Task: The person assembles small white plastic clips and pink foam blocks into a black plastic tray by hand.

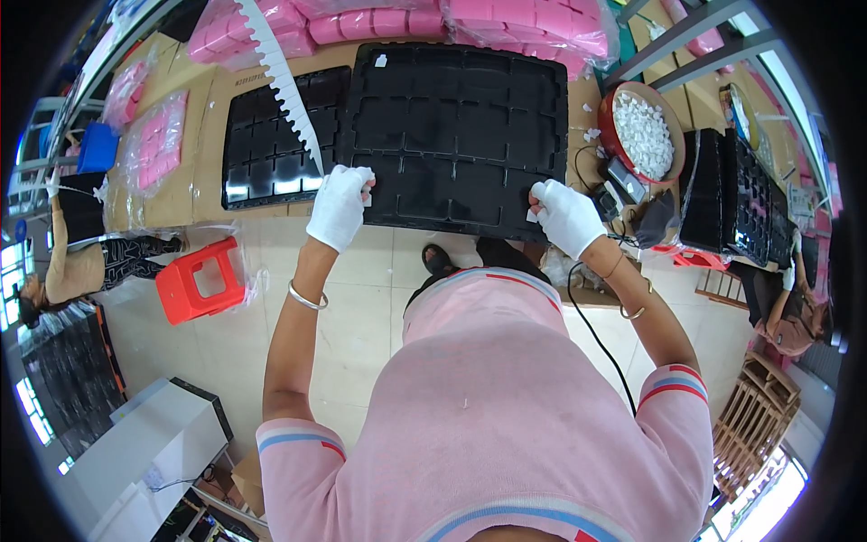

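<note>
A large black plastic tray [459, 135] with shallow moulded compartments lies on the cardboard-covered table in front of me. My left hand [340, 210], in a white glove with bare fingertips, is closed at its near left corner, a small white piece [368, 200] at the fingertips. At the near right corner my right hand [569, 217], gloved alike, is closed with another small white piece [531, 216] by its fingertips. One more white piece [380, 60] sits at the tray's far left corner. A second black tray [271, 135] lies to the left, partly behind a white toothed strip [280, 79].
On the right, a red round bowl [610, 135] holds many white pieces, near a dark device with cables [625, 181] and stacked black trays [713, 190]. Pink wrapped packs [379, 25] line the back. A red stool [203, 280] and a person [81, 266] are at left; another person [790, 312] is right.
</note>
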Tool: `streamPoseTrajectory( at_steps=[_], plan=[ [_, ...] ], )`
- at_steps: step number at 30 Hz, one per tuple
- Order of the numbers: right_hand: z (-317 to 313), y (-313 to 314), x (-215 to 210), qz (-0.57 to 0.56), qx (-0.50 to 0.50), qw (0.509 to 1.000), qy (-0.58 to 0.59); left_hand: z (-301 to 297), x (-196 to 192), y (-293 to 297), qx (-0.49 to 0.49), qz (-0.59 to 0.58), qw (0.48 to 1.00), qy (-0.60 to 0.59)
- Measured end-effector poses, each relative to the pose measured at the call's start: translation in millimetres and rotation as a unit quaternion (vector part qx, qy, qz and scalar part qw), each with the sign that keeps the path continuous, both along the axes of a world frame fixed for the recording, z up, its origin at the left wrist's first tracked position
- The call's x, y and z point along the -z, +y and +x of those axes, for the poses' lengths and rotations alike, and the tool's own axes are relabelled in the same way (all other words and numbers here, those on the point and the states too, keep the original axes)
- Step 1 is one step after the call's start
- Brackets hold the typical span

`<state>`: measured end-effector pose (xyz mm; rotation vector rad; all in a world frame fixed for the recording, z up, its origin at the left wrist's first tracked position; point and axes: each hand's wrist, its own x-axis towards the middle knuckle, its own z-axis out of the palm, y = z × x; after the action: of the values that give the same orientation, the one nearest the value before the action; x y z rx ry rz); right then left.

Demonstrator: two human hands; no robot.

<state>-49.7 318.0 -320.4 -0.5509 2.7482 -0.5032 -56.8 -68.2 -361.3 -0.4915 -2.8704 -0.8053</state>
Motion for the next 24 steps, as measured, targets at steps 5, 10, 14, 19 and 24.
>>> streamPoseTrajectory(
  at_steps=[5,10,14,19,24],
  plan=[
    [1.2,0.1,1.2,-0.001,0.004,1.000,-0.001,2.7,3.4,4.2,-0.020,0.007,0.998,-0.052],
    [0.1,-2.2,1.5,0.016,0.008,1.000,-0.011,8.3,18.8,1.0,0.002,0.016,1.000,0.004],
    [3.0,-1.5,1.1,0.007,0.016,1.000,-0.021,20.2,37.6,-4.1,0.008,0.048,0.995,0.090],
    [3.5,-2.5,1.1,0.006,0.026,1.000,-0.009,7.7,29.5,-1.0,0.012,0.020,0.999,0.045],
    [-0.4,-0.6,1.8,0.024,0.013,0.999,-0.025,16.8,25.1,-11.5,0.098,-0.013,0.995,0.032]
  ],
)
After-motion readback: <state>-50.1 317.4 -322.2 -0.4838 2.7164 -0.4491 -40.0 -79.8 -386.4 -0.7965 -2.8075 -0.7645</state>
